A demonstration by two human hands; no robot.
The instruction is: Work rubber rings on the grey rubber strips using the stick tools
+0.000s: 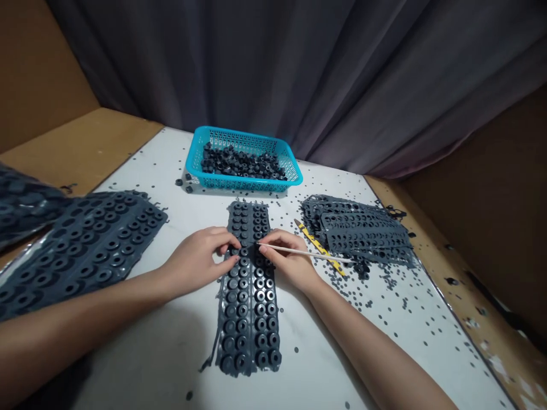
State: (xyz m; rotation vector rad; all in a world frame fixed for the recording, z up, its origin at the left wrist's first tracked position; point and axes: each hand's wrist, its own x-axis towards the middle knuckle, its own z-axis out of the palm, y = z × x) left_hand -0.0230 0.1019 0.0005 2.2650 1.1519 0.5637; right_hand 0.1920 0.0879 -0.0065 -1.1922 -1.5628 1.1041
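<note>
My left hand [199, 263] presses down on the rubber strip [248, 290] of moulded black rings, fingertips pinched at a ring near its left edge, so the strip lies flat and does not slide on the desk [141, 353]. The strip runs lengthwise away from me, between both hands, which puts every row within reach. My right hand [287, 262] is closed on a thin wooden stick [305, 253], held like a pencil, its tip touching the strip's upper middle while the shaft points off to the right. That grip is tight and narrow, the fingers curled in.

Beyond the strip a blue basket [294, 171] holds loose black rings. Emptied sheets [363, 230] are stacked to the right, near a yellow cutter [318, 247]; full sheets [85, 245] lie to my left. Small punched bits dot the desk.
</note>
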